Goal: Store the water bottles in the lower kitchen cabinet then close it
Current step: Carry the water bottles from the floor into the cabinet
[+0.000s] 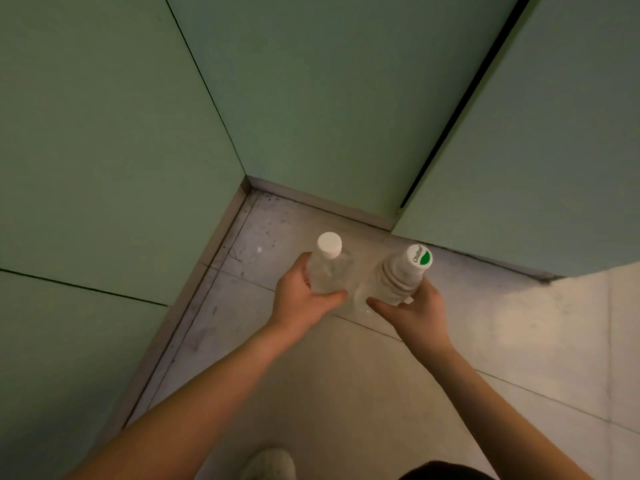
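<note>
Two clear water bottles stand side by side over the tiled floor in a corner of green cabinets. The left bottle (327, 268) has a plain white cap, and my left hand (303, 297) grips its body. The right bottle (401, 275) has a white cap with a green mark, and my right hand (412, 310) wraps around its lower part. Whether the bottles rest on the floor or hang just above it I cannot tell. Behind the bottles the green cabinet door (325, 98) looks shut, with a dark gap (460, 109) along its right edge.
Green cabinet fronts (104, 150) close in on the left and another green panel (554, 133) on the right. A grey plinth (311, 202) runs along the cabinet base. Light floor tiles (346, 375) spread toward me, and a white shoe (270, 462) shows at the bottom edge.
</note>
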`<state>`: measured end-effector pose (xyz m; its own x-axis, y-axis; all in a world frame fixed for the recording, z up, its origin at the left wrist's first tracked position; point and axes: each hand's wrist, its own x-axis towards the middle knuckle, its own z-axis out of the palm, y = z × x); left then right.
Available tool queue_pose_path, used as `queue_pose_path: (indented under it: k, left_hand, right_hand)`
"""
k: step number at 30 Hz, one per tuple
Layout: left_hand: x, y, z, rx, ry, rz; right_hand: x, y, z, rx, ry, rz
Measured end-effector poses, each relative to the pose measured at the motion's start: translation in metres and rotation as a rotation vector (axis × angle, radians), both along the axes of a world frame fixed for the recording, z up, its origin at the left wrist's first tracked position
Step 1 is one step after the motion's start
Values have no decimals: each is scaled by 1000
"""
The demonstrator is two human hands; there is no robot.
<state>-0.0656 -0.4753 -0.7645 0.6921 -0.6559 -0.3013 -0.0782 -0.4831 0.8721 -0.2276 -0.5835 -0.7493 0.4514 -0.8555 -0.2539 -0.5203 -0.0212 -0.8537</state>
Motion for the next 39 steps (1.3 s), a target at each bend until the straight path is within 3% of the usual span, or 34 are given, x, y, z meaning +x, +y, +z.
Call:
queue_pose_path:
  k: [8,19,24,31,39]
  left_hand:
    - [-4,48,193,89,28,34]
    - [-31,116,587,5,113,32]
    - [-60,150,733,-48,79,37]
    - [-77,190,842,-247,14,157]
    - [-15,219,870,-416,39,246]
  right_hand:
    - [-11,41,205,122,-7,-7]
    - [-35,91,598,225,-108,78]
    - [-54,120,738,170,-192,119]
    - [-54,161,834,145,-312,221]
    - [17,187,870,152,-391,312]
